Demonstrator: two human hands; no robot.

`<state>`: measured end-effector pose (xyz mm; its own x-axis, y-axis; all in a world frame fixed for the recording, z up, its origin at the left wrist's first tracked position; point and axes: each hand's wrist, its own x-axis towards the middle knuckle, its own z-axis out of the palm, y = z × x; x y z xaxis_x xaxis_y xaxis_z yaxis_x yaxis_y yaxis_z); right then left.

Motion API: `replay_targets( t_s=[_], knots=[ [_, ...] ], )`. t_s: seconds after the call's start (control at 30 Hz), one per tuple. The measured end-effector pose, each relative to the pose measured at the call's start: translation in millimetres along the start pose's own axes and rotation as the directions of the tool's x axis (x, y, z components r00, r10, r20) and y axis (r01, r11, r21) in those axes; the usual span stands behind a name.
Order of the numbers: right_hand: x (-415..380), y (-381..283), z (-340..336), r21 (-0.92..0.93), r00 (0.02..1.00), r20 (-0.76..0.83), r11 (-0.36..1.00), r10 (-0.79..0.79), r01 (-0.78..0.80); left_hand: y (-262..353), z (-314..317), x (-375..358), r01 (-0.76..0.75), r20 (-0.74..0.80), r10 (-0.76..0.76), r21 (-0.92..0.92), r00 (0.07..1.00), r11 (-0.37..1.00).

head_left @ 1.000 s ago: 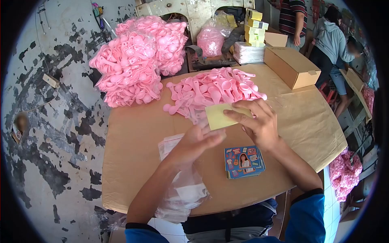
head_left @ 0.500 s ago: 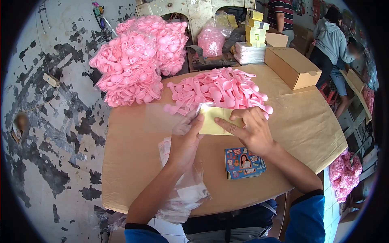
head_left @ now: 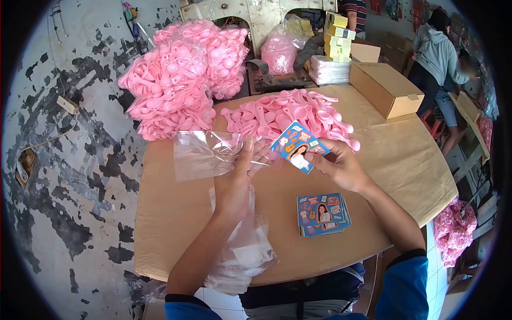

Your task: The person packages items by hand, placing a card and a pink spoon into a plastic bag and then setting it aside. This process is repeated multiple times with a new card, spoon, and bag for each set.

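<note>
A blue printed card [head_left: 294, 144] is pinched in my right hand [head_left: 344, 168], thumb on its picture side, tilted. Opposite it, my left hand [head_left: 234, 186] grips a clear plastic bag [head_left: 200, 157] that extends out to the left. The card's left corner comes close to the left fingers and the bag's end. Below the right hand lies a stack of the same blue cards [head_left: 321, 214]. More clear plastic bags [head_left: 242, 253] lie under my left forearm, spilling over the near table edge. Just beyond both hands spreads a loose heap of pink measuring spoons [head_left: 288, 114].
Large bags of pink spoons [head_left: 170, 80] rise at the back left. A cardboard box [head_left: 386, 90] stands back right, beside yellow bundles [head_left: 338, 40] on white packs [head_left: 329, 70]. Brown paper [head_left: 400, 160] covers the table. People [head_left: 440, 56] are at the far right and back.
The card has turned from its plain yellow side to its blue printed side and is now held by the right hand alone. The left hand has shifted slightly left with the plastic bag.
</note>
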<state>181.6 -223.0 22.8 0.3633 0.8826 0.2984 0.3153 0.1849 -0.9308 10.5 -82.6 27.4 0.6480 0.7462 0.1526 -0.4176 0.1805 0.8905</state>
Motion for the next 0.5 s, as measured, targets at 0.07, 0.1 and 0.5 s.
replay_targets(
  t_s=[0.07,0.1,0.5],
  knots=[
    [-0.4,2.9,3.8,-0.074,0.999,0.009,0.996,-0.044,0.044,2.9,6.0,-3.2,0.036,-0.022,-0.036,0.006,0.999,0.999],
    [-0.9,5.8,6.0,-0.112,0.998,0.015,0.992,-0.064,0.065,2.2,5.6,-3.5,0.039,0.011,-0.039,0.004,0.999,0.999],
    [-6.9,1.8,16.3,-0.026,0.991,0.131,0.999,-0.036,0.039,-14.8,0.8,-4.3,0.008,0.175,-0.039,0.174,0.984,0.985]
  ],
)
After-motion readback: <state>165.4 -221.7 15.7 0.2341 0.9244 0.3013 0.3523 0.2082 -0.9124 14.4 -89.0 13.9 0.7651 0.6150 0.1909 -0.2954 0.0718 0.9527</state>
